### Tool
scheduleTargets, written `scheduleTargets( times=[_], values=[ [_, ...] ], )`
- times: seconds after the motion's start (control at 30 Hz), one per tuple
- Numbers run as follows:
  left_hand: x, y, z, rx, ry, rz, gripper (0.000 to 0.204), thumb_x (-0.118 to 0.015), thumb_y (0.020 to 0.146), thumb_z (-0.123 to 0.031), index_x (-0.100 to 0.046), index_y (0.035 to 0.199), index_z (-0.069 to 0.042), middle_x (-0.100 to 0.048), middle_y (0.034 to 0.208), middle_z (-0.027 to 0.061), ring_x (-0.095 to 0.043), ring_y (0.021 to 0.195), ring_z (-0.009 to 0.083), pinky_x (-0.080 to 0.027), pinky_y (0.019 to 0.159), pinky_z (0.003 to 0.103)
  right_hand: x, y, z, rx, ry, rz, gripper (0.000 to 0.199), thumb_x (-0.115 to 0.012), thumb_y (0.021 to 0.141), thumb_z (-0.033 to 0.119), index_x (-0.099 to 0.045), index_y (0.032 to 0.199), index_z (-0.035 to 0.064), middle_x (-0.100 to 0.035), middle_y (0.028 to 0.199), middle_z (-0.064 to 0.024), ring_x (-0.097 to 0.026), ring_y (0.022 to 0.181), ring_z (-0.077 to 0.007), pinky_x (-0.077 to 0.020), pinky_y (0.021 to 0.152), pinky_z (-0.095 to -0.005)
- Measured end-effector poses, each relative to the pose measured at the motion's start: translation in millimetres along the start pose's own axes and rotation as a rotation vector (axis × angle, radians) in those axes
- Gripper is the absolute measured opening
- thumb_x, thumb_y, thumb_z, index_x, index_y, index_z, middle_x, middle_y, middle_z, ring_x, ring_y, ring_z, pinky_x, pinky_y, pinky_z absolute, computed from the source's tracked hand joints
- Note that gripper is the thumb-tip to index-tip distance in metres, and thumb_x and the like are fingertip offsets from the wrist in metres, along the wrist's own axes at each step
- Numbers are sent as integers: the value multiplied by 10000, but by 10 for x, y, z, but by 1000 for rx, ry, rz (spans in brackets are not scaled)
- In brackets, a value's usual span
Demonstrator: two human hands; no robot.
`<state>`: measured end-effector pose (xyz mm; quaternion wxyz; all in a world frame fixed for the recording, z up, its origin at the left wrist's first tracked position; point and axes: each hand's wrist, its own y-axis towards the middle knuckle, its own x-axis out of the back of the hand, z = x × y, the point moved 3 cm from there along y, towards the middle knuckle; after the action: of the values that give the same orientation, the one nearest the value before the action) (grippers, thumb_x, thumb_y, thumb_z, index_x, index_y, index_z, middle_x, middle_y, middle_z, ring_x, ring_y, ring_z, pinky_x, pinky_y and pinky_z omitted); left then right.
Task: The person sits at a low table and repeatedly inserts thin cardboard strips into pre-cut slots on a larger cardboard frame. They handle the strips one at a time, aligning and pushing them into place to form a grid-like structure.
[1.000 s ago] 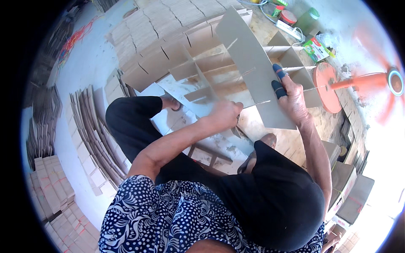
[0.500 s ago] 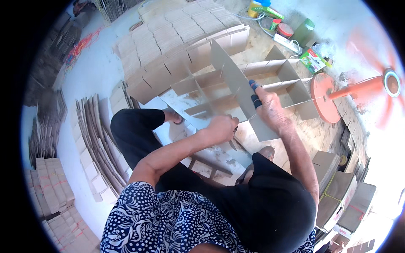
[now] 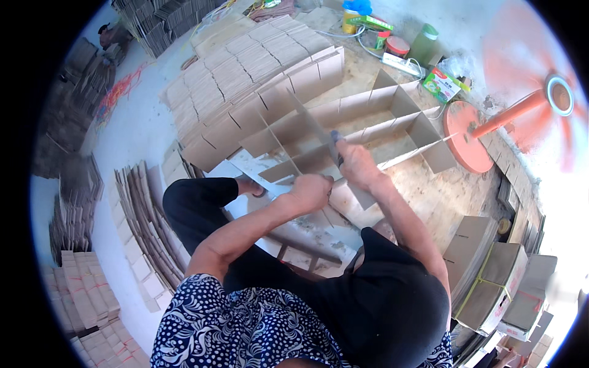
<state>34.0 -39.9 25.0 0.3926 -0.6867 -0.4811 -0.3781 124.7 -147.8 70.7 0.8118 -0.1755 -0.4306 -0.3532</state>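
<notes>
A cardboard divider grid [image 3: 392, 132] of long strips crossed by shorter ones stands on a worn board in front of me. My right hand [image 3: 359, 164], with dark wraps on its fingers, grips a cardboard cross strip [image 3: 314, 124] that stands nearly edge-on across the long strips. How deep its slots sit is hard to tell. My left hand [image 3: 311, 191] is closed at the near long strip of the grid, left of the right hand; its fingertips are partly hidden.
A big stack of slotted cardboard strips [image 3: 245, 67] lies beyond the grid. More strips [image 3: 150, 227] stand at left. An orange fan [image 3: 469, 138] is at right, near a power strip [image 3: 402, 64] and a green bottle [image 3: 424, 42]. Tied cardboard bundles [image 3: 491, 288] sit at lower right.
The cross strip has swung from showing its broad face to nearly edge-on over the grid. My right hand has moved left and lower with it; my left hand stays close by.
</notes>
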Motion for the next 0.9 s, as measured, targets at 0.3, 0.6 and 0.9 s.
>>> scheduleTargets(
  times=[0.3,0.6,0.9],
  values=[
    [39,-108,-46,-43,15,13,165,-618,697,-92,-595,855,-48,-631,875,174,-631,802,381,-500,693,480,-211,-402,19,-49,-257,49,496,-605,699,158,-547,1176,36,-636,993,-197,-608,961,-342,-399,950,-504],
    [487,-54,-330,-166,-153,-307,181,-639,726,-97,-522,830,-7,-584,882,172,-575,844,379,-459,703,488,382,-3061,-1352,-584,248,-901,486,-607,862,188,-449,1284,6,-426,1358,-151,-407,1243,-302,-381,1011,-438],
    [21,429,-487,-136,-84,-32,150,-575,707,-73,-609,844,-22,-640,814,210,-619,805,411,-478,712,505,698,-4741,-1511,-829,-49,-1092,236,-578,821,16,-537,1037,-70,-586,1021,-226,-562,914,-317,-447,827,-371]
  ],
)
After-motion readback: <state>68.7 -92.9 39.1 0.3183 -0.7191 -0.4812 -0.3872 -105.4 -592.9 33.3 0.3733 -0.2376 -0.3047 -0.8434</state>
